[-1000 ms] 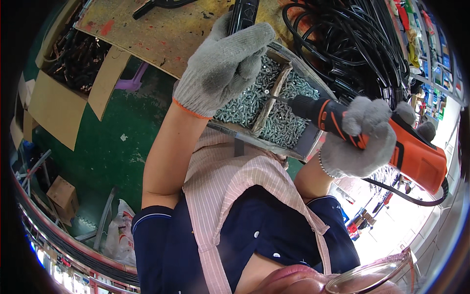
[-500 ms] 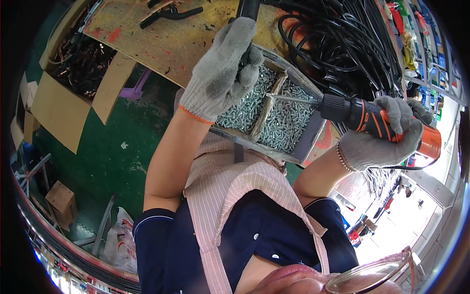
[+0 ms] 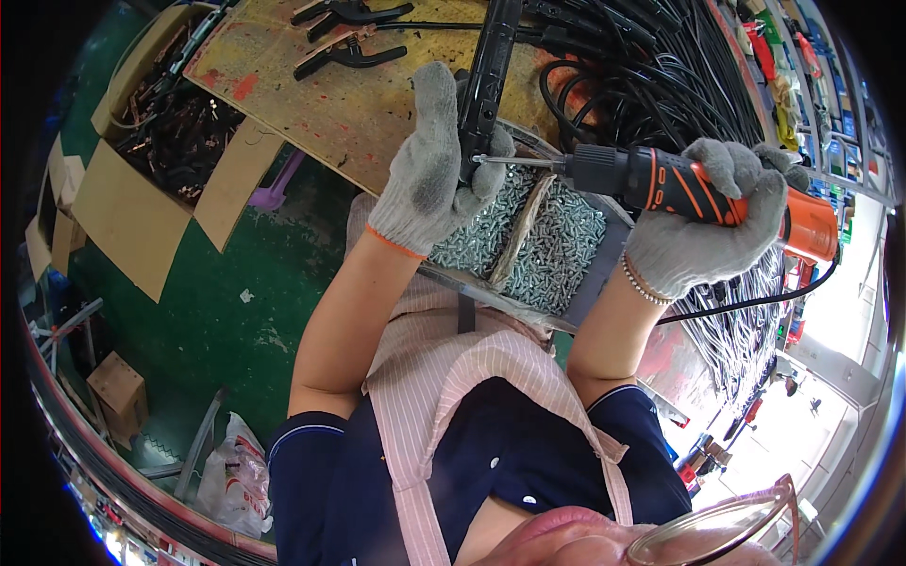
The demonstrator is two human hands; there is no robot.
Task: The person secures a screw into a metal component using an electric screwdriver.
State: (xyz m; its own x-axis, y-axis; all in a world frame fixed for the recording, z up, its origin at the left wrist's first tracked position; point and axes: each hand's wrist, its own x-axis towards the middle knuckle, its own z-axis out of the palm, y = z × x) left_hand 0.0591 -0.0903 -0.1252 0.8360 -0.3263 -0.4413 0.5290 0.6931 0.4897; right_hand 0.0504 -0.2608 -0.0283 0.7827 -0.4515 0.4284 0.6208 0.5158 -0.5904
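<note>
My left hand, in a grey knit glove, grips a long black handle held upright over the screw box, with the thumb raised along it. My right hand, gloved too, is wrapped round an orange and black electric screwdriver pointing left. At the end of its bit a small silver screw meets the lower part of the handle, beside my left fingers. Beneath sits a divided box of small silver screws. My left fingertips are partly hidden behind the handle.
Black electrode holders lie on the worn yellow worktable. Coiled black cables are heaped at the back right. At the left stands an open carton of dark parts. The screwdriver's cord hangs below my right hand.
The screwdriver has moved left and slightly up, so its bit now reaches the handle in my left hand. More of the handle shows. The view has shifted a little.
</note>
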